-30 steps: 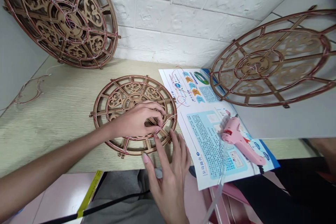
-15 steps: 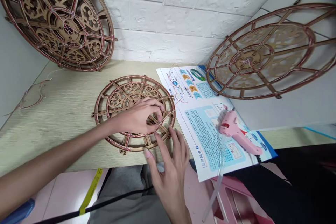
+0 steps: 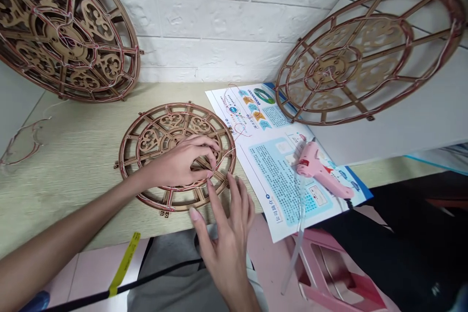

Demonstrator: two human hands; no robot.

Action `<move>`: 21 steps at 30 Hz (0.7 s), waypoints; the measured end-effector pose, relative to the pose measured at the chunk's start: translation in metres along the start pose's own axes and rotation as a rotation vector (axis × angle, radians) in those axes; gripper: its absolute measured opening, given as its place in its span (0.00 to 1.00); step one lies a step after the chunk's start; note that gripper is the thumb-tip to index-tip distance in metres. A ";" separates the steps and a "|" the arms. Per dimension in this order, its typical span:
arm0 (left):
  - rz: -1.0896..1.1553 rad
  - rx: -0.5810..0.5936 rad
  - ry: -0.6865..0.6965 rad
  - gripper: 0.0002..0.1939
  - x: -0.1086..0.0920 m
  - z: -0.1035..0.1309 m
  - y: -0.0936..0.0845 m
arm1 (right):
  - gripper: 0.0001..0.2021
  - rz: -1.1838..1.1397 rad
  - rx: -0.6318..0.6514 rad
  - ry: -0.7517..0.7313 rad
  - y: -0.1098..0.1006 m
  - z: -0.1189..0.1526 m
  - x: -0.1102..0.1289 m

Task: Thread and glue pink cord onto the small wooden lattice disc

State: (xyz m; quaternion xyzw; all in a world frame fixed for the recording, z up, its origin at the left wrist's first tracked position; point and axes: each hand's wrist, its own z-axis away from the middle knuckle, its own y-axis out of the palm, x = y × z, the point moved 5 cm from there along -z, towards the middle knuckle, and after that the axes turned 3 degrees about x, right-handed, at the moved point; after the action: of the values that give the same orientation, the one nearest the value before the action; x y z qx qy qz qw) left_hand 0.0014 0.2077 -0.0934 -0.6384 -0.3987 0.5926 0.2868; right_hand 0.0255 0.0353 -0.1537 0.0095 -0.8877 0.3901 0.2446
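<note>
A round brown openwork frame (image 3: 126, 129) with spokes, scroll ornaments and red and white wires along its ribs lies flat on the table. My left hand (image 3: 183, 161) reaches over its middle, thumb and forefinger pinched at the lower right part. A thin wire (image 3: 225, 154) runs from that pinch toward the frame's right rim. My right hand (image 3: 226, 234) is at the near right edge, fingers spread and holding nothing. Its forefinger tip comes close to my left thumb, and its other fingertips rest by the rim.
Similar frames lean at the back left (image 3: 137, 73) and right (image 3: 323, 122). A pink glue gun (image 3: 321, 170) with a clear glue stick lies on a printed sheet (image 3: 272, 195). Loose wires (image 3: 27, 139) lie at left. A person's dark sleeve (image 3: 365, 234) is at right; a pink stool (image 3: 318, 263) stands below.
The whole view has shifted, so things appear farther left. My left thumb and forefinger have come closer together at the wire. My right hand stays spread at the rim.
</note>
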 end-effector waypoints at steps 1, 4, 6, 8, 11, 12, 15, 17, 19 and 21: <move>0.002 0.000 0.004 0.05 0.001 0.000 0.000 | 0.25 0.001 -0.004 0.003 0.000 0.000 0.000; 0.013 -0.002 0.007 0.06 0.001 0.000 0.000 | 0.24 0.005 -0.006 0.004 0.000 0.000 0.000; 0.013 -0.003 0.006 0.06 0.002 0.000 -0.001 | 0.24 0.010 0.004 0.003 0.001 0.000 0.000; 0.012 -0.002 0.019 0.06 0.002 0.000 -0.001 | 0.24 0.018 0.017 0.005 0.002 0.001 -0.001; 0.020 0.018 0.062 0.05 0.003 0.000 0.000 | 0.25 0.032 0.041 0.004 0.004 0.002 -0.002; 0.026 0.024 0.071 0.05 0.004 0.000 -0.001 | 0.26 0.037 0.048 0.004 0.005 0.002 -0.002; 0.050 0.049 0.073 0.06 0.007 0.001 -0.002 | 0.25 0.041 0.052 -0.009 0.005 0.002 -0.002; 0.068 0.079 0.083 0.09 0.007 0.001 -0.002 | 0.24 0.036 0.049 -0.013 0.005 0.002 -0.002; 0.074 0.100 0.102 0.11 0.007 0.002 -0.003 | 0.24 0.027 0.049 -0.007 0.004 0.001 -0.002; 0.068 0.098 0.114 0.10 0.006 0.002 -0.003 | 0.24 0.022 0.051 0.003 0.004 0.001 -0.002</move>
State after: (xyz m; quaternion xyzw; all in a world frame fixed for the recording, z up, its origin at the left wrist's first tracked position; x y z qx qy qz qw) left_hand -0.0015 0.2142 -0.0943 -0.6694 -0.3306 0.5835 0.3196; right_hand 0.0262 0.0373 -0.1580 0.0055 -0.8771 0.4153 0.2413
